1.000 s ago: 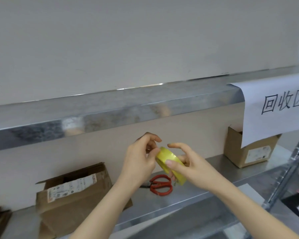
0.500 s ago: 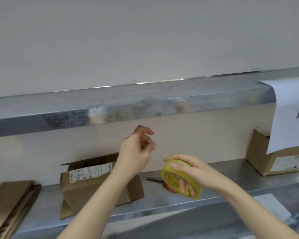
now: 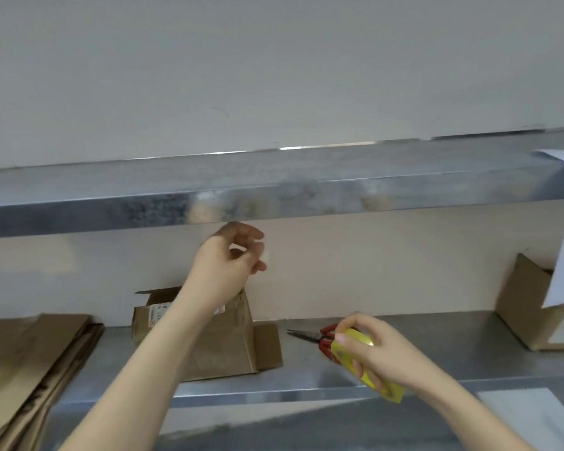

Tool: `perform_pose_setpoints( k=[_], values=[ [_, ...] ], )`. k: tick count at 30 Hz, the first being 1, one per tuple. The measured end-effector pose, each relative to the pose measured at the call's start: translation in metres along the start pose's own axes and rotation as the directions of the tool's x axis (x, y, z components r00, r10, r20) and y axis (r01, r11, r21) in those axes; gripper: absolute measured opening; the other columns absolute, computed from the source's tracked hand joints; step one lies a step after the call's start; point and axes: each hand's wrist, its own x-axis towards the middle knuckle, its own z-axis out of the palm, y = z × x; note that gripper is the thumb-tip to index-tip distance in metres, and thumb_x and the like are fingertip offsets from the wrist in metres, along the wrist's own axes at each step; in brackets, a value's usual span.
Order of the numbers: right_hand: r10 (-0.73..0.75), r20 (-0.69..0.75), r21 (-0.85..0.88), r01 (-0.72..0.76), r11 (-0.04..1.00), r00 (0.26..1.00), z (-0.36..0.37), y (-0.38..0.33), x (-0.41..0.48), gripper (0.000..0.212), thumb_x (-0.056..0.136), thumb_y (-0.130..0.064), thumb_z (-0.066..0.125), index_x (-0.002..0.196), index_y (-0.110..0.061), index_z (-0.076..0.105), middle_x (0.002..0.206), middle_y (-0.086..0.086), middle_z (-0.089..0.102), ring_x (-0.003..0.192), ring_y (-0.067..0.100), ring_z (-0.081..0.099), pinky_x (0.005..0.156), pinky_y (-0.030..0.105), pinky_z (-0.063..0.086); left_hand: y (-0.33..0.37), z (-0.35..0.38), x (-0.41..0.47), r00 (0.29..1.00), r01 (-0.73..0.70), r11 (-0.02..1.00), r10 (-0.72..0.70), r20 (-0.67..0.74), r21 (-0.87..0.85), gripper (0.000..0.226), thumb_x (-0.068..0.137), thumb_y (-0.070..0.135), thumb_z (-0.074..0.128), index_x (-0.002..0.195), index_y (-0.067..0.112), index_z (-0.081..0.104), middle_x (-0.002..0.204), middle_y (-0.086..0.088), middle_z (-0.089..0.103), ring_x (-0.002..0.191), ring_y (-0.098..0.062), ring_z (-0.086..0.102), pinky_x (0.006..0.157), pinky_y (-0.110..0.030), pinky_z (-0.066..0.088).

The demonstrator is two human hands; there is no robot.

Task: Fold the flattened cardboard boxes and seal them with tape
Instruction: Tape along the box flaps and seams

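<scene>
Yellow glossy tape roll (image 3: 386, 390), tilted.

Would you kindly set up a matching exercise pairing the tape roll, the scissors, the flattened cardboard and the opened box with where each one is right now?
Things:
1. tape roll
2. scissors
3. flattened cardboard
4. opened box

Places:
A. far left of the shelf
B. held in the right hand
C. mid-shelf, flaps open
D. lying on the shelf, just behind the right hand

Pairs: 1-B, 2-D, 3-A, 4-C.
</scene>
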Motion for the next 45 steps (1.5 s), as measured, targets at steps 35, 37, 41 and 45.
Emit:
perform_pose_setpoints(
  k=[35, 37, 41, 45],
  values=[
    [0.013, -0.087, 0.398, 0.022, 0.917, 0.996, 0.062, -0.075, 0.068, 0.037, 0.074, -0.034, 0.078, 0.105, -0.016, 0.070, 0.106, -0.011, 0.065, 0.095, -0.004, 0.057, 0.078, 0.007, 0.042, -0.076, -0.049, 0.013, 0.997, 0.077, 0.997, -0.077, 0.006, 0.027, 0.010, 0.086, 0.018, 0.071, 0.094, 0.022, 0.067, 0.087, 0.002, 0.072, 0.078, -0.010, 0.070, 0.066, -0.014, 0.053],
    [0.039, -0.182, 0.379, 0.034, 0.925, 0.983, 0.072, -0.085, 0.075, 0.020, 0.080, -0.028, 0.075, 0.096, -0.017, 0.070, 0.107, -0.008, 0.061, 0.089, -0.009, 0.052, 0.069, 0.002, 0.038, -0.085, -0.058, 0.018, 0.993, 0.120, 0.992, -0.120, 0.001, 0.029, 0.008, 0.085, 0.019, 0.072, 0.093, 0.018, 0.069, 0.083, 0.001, 0.073, 0.074, -0.006, 0.070, 0.064, -0.014, 0.053],
    [0.053, -0.320, 0.267, 0.036, 0.963, 0.946, 0.090, -0.106, 0.090, 0.019, 0.076, -0.036, 0.078, 0.070, -0.028, 0.062, 0.118, 0.005, 0.058, 0.085, -0.003, 0.051, 0.071, 0.017, 0.037, -0.102, -0.076, 0.029, 0.978, 0.206, 0.977, -0.206, -0.003, 0.048, 0.008, 0.085, 0.022, 0.072, 0.086, 0.016, 0.067, 0.076, 0.002, 0.074, 0.077, -0.011, 0.071, 0.073, -0.031, 0.056],
    [0.062, -0.350, 0.230, 0.022, 0.973, 0.935, 0.105, -0.115, 0.104, 0.021, 0.074, -0.039, 0.080, 0.070, -0.026, 0.065, 0.114, -0.001, 0.059, 0.082, -0.007, 0.050, 0.067, 0.018, 0.037, -0.118, -0.086, 0.038, 0.967, 0.241, 0.953, -0.252, 0.040, 0.183, 0.013, 0.092, 0.030, 0.062, 0.095, 0.018, 0.062, 0.098, 0.007, 0.066, 0.093, -0.011, 0.061, 0.069, -0.018, 0.045]
  ],
)
